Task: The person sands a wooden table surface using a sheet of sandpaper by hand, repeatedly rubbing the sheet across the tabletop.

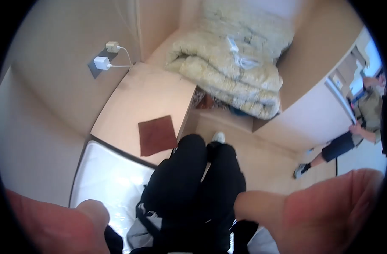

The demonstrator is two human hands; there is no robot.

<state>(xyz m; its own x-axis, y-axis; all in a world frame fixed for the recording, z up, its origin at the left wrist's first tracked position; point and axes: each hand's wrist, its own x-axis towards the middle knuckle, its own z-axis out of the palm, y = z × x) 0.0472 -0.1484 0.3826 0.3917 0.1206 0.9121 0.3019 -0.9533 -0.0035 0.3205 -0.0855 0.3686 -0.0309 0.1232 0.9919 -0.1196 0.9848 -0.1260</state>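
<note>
Both my hands are out of sight below the bottom edge; only my left arm [91, 211] and my right arm [261, 207], in reddish sleeves, come into the picture. What either hand touches is hidden. Between the arms are my legs in black trousers [189, 178], seated, with a grey and black item [144, 233] near my left hip. In front of my left knee, a square brown cloth [158, 135] lies flat on a pale wooden tabletop [147, 95].
Ahead, a folded patterned quilt [231, 72] carries a white cable [246, 62]. Two white chargers [102, 63] are plugged into the left wall. A shiny white mattress [110, 173] is beside my left leg. Another person [365, 114] stands at the right, beyond a wooden panel [312, 114].
</note>
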